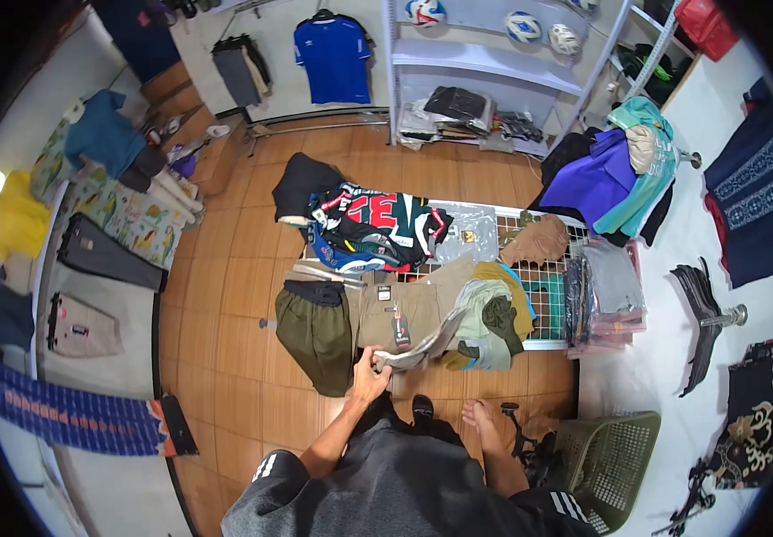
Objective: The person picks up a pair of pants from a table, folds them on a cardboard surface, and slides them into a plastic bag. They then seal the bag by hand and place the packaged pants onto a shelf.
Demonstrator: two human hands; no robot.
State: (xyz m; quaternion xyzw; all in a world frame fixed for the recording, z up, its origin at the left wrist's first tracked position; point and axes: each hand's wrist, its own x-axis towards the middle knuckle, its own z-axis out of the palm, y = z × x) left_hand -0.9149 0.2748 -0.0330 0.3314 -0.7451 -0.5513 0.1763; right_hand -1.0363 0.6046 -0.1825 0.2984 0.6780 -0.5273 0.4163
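Observation:
Khaki trousers [395,315] with hanging tags lie across the front of a white wire-grid table [543,344]. Their near edge is lifted at the table's front, where my left hand [369,378] is closed on it. Off to the right and lower, my right hand [478,413] hangs in front of my body, holding nothing, its fingers apart. Dark olive trousers [315,336] drape over the table's left end, beside the khaki pair. Right of it sits a crumpled heap of pale green clothing [471,322] with a dark olive piece [499,315] on top.
Jerseys [378,215] and a black hood [304,186] are piled at the table's far left. A brown cap [537,240] and packaged clothes [615,282] lie at its right. An olive basket [615,465] stands at my right. Clothes hang along the walls.

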